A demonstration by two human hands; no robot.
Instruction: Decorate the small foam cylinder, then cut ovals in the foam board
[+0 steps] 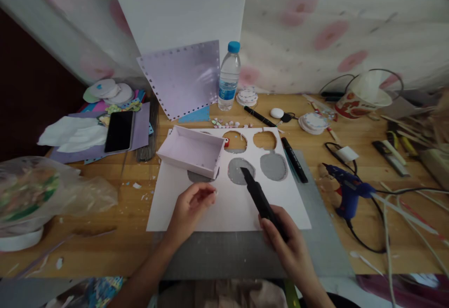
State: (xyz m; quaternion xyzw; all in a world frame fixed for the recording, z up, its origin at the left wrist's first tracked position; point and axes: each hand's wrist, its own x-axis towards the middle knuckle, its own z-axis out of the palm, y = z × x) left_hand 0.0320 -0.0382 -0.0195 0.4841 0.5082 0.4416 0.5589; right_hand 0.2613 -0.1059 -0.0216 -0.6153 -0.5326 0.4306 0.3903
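The right hand (pixel 286 240) was wrapped around the handle of a black knife (pixel 258 196), its fingers closed on it and its blade pointing away and to the left. The left hand (pixel 191 207) had its thumb and fingertips drawn nearly together, with a tiny white scrap (pixel 216 192) at their tips.

Beneath both hands lay a white sheet (pixel 224 217) with rounded holes cut through it, on top of a grey mat (pixel 206 256) that showed on the near side. The knife's tip was over the middle hole of the nearer row, ahead and left of the right hand; whether it touched anything could not be told. Just beyond the left hand, a pale box (pixel 192 151) sat open side up on the sheet, partly covering some holes.

Ahead of the right hand lay a black marker (pixel 294 161), and off to its right a blue glue gun (pixel 349 191). Farther beyond the hands stood a water bottle (pixel 229 76); well left of the left hand was a phone (pixel 119 131).
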